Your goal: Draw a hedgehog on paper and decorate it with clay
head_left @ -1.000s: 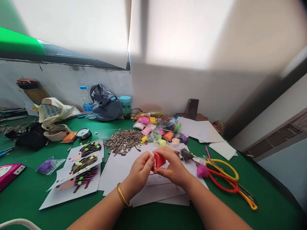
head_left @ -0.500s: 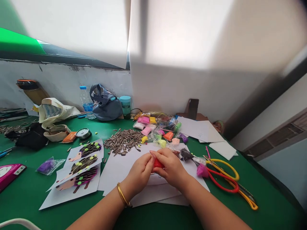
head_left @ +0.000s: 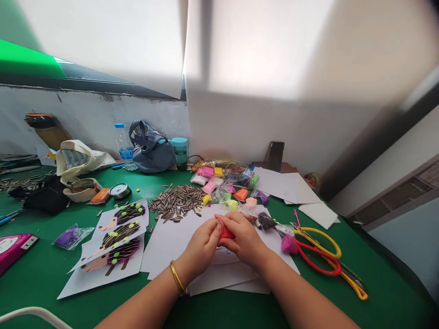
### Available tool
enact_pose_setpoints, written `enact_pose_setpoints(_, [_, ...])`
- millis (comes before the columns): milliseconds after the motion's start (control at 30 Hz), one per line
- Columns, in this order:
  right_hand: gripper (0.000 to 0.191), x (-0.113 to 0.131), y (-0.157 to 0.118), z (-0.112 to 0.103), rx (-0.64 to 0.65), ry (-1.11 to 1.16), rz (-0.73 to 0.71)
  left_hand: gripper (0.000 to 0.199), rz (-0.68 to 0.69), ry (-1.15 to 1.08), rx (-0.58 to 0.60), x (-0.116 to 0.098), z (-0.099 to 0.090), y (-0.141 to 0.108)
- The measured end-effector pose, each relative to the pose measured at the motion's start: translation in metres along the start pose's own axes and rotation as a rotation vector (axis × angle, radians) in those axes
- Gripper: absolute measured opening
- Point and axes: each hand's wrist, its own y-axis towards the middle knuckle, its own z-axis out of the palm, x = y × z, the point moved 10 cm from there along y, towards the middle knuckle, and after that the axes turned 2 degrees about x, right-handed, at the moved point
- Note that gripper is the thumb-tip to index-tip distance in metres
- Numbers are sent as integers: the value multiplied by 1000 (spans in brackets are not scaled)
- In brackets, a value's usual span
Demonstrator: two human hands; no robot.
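Between my two hands is a small red packet of modelling clay [head_left: 226, 232], partly covered by fingers. My left hand [head_left: 203, 243] is closed on its left side, thumb and fingertips pressed together. Wrapped round its right side, my right hand [head_left: 246, 238] is closed too. Both are held over white paper sheets [head_left: 168, 244] on which some drawn lines show. Behind the hands lies a pile of striped sunflower seeds [head_left: 176, 201]. Packets of coloured clay, among them an orange one [head_left: 241, 194], lie beyond my right hand.
Hedgehog pictures [head_left: 118, 253] made with seeds lie at left, near a purple clay packet [head_left: 66, 237]. Red- and yellow-handled scissors [head_left: 318, 256] lie at right. A blue bag [head_left: 154, 153], a bottle [head_left: 121, 141] and a cup [head_left: 180, 151] stand by the wall. A phone [head_left: 276, 155] leans at back right.
Both hands stay in almost the same place, still closed on the red clay packet. The fingers have shifted only very slightly.
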Motion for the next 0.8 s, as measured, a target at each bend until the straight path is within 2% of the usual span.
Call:
enact_pose_setpoints(67, [59,-2,0,0,-5,16,14,33,-8,-24,-7,0,-1,0])
enact_pose_setpoints(233, [54,-12,-4,-15,-79,69,87,32,-52,18,-128,6,-16,0])
enact_pose_setpoints(533, [34,-10,-1,-19,-100,129,101,32,-85,-38,-100,13,-9,-1])
enact_pose_setpoints(800, [52,-20,-4,-10,-45,152,129,31,-64,-42,-118,10,-15,-2])
